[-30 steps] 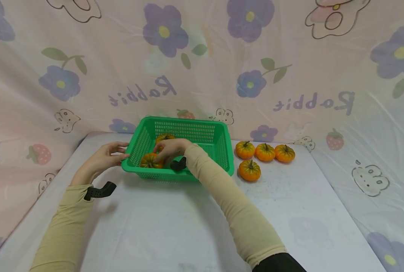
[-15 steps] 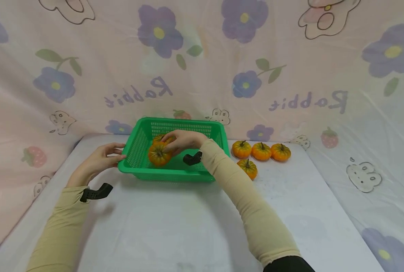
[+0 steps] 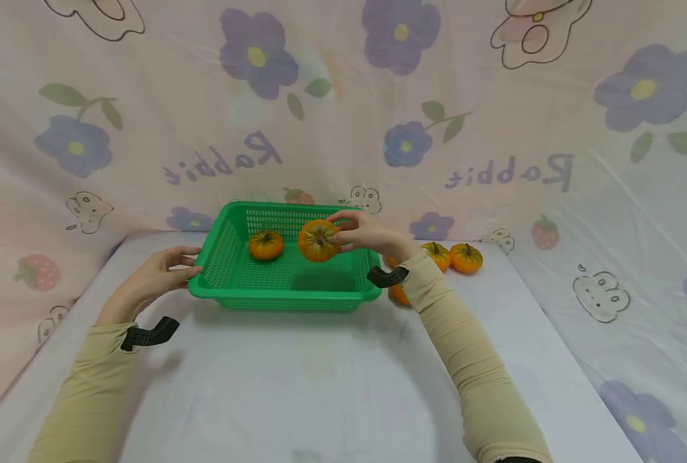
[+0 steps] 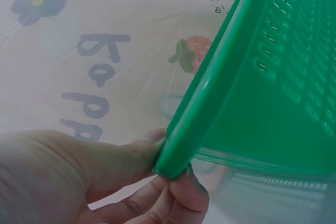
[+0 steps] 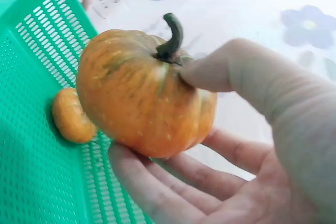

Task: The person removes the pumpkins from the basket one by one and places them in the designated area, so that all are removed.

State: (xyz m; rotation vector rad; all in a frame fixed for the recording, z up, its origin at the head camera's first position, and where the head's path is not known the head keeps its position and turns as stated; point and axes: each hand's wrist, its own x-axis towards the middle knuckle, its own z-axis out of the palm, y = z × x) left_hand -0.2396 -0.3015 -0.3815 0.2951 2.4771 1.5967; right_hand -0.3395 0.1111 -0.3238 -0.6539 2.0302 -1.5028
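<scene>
My right hand [image 3: 366, 233] holds a small orange pumpkin [image 3: 318, 241] above the green plastic basket [image 3: 285, 295]. In the right wrist view the thumb presses near the dark stem of this pumpkin [image 5: 142, 98], and the fingers curl beneath it. Another pumpkin [image 3: 265, 245] sits inside the basket toward its left. At the basket's left end my left hand [image 3: 149, 280] grips the rim; the left wrist view has the thumb on one side of the rim [image 4: 194, 124] and curled fingers below it.
Several more pumpkins [image 3: 466, 258] stand on the white table [image 3: 297, 379] right of the basket, partly hidden by my right forearm. A patterned cloth [image 3: 331, 96] hangs behind the table and at its sides.
My right hand has lifted one pumpkin from the basket's left part and carried it up and to the right. The left hand stays at the basket's rim.
</scene>
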